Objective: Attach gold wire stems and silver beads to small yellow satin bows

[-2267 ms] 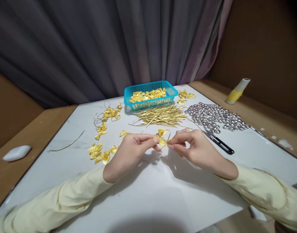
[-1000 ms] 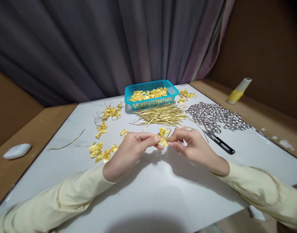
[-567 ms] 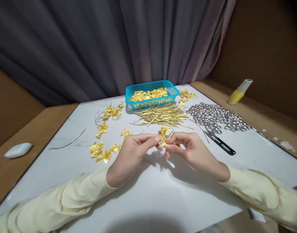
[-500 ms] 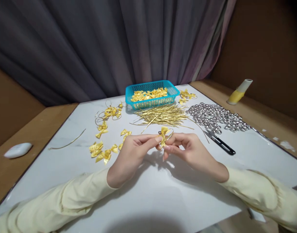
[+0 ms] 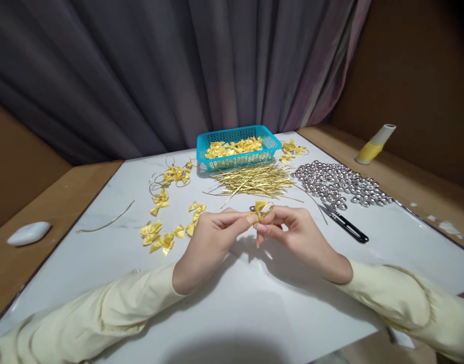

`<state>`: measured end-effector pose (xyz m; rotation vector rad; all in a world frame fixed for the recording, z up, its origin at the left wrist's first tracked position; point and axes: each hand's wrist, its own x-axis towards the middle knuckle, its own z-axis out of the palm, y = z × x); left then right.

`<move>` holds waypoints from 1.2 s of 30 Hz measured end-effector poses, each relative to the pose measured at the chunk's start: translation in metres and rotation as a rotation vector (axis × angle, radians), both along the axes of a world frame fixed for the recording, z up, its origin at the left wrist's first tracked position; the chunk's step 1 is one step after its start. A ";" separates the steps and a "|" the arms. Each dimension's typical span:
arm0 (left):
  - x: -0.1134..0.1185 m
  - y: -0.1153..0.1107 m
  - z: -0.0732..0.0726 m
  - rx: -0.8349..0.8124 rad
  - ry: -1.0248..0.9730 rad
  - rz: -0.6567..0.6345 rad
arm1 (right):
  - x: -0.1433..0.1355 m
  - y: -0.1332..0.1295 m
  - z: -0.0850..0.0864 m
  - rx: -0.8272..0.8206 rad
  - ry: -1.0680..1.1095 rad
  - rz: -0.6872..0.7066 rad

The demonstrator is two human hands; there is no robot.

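Left hand [image 5: 211, 240]: thumb and fingers pinch a shiny yellow satin-ribbon bow [image 5: 261, 205]. Right hand [image 5: 306, 240]: fingertips, nearly together, grip its thin gold cord [image 5: 270, 209]. Bow sits between both hands, above the glossy white tabletop [image 5: 250, 298], nearer than the loose gold-strip pile [image 5: 254, 181].

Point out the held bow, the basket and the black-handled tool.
Held bow [image 5: 261, 205]: head view, on its upper ribbon loop.
Basket [image 5: 241, 160]: head view, on its near wall.
Black-handled tool [image 5: 349, 226]: head view, on its handle.
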<state>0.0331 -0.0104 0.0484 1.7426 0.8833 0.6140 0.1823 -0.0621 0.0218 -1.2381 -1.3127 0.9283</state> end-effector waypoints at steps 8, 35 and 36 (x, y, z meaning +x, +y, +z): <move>0.001 0.000 0.002 0.035 -0.005 0.028 | 0.005 0.001 -0.002 0.137 -0.239 -0.048; 0.001 0.002 0.007 -0.102 -0.009 0.113 | 0.016 0.006 -0.009 0.343 -0.512 -0.074; 0.001 0.002 0.008 -0.092 -0.006 0.121 | 0.016 0.006 -0.009 0.335 -0.510 -0.072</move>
